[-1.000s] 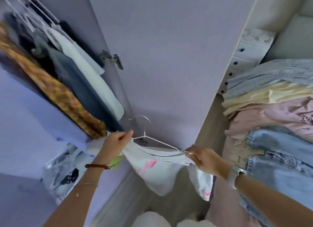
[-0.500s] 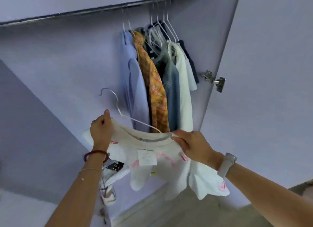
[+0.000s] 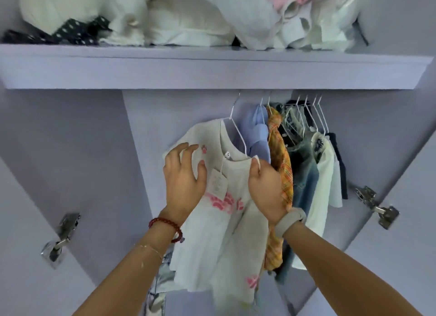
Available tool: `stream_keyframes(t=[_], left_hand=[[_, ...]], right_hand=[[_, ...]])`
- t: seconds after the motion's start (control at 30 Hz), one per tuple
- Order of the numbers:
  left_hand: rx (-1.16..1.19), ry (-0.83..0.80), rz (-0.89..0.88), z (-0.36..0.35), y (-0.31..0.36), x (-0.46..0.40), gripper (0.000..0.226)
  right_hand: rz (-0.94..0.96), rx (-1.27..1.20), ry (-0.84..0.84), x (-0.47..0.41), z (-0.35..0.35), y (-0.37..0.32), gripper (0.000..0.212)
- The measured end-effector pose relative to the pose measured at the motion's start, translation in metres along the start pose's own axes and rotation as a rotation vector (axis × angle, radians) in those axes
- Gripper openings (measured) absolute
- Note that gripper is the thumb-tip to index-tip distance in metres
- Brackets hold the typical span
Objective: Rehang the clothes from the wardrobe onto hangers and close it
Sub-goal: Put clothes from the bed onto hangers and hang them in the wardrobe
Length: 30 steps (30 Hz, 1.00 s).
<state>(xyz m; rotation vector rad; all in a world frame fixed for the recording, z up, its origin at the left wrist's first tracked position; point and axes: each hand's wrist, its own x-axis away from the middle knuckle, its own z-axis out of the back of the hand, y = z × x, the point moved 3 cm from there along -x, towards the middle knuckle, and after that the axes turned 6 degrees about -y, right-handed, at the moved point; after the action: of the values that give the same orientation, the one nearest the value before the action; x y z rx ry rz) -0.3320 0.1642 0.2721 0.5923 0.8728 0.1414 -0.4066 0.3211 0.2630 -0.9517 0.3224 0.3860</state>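
White short-sleeved T-shirt with pink prints and a paper tag (image 3: 219, 221) now hangs on a thin white wire hanger (image 3: 238, 131) whose hook reaches up under the lilac wardrobe shelf (image 3: 212, 68); half a second ago the hanger was held low, its hook free in the air, well below the rail.

Left hand (image 3: 184, 181): fingers spread and only lightly bent, resting against the shirt's left shoulder, thumb on the chest fabric. Earlier it gripped that shoulder from above.

Right hand (image 3: 265, 186): fingers curled, pinching the shirt's right shoulder at the hanger end, same hold as before. Grey watch band on that wrist, red bead bracelet on the left one.

Just right of the right hand, touching the wrist: orange plaid garment (image 3: 282, 174). Between the two hands and behind, a pale blue shirt (image 3: 257, 136). Further right: washed denim piece (image 3: 304, 174), cream top (image 3: 323, 181).

Above both hands, on the shelf: heap of white and pink clothes (image 3: 188, 16), dark dotted fabric (image 3: 77, 32) to the left.

Both lilac doors stand open, metal hinges (image 3: 377, 207) either side.
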Motion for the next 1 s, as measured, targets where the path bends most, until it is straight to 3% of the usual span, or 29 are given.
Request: stream_keyframes(t=[0.2,0.33,0.43,0.63,0.73,0.87,1.0], left_hand=[[-0.221,0.207,-0.288,0.013,0.06,-0.056,0.048],[-0.42,0.168,-0.289,0.007,0.066,-0.082,0.066],[-0.498,0.145,-0.258,0.0,0.061,-0.086,0.076],[-0.491,0.145,-0.269,-0.004,0.055,-0.087,0.08],[-0.455,0.135,-0.251,-0.006,0.055,-0.085,0.077],[-0.348,0.11,-0.203,-0.018,0.051,-0.061,0.069],[-0.209,-0.065,-0.13,-0.055,0.041,-0.007,0.065]], right_hand=[[0.003,0.036,0.16,-0.058,-0.004,-0.007,0.035],[-0.1,0.158,0.183,-0.085,-0.014,0.006,0.037],[-0.16,0.204,0.108,-0.093,-0.022,0.023,0.034],[-0.221,0.241,-0.036,-0.091,-0.027,0.045,0.037],[-0.165,0.192,-0.112,-0.082,-0.015,0.043,0.04],[0.043,0.182,-0.022,-0.042,0.01,0.043,0.049],[0.163,0.266,0.026,0.013,0.036,0.063,0.047]])
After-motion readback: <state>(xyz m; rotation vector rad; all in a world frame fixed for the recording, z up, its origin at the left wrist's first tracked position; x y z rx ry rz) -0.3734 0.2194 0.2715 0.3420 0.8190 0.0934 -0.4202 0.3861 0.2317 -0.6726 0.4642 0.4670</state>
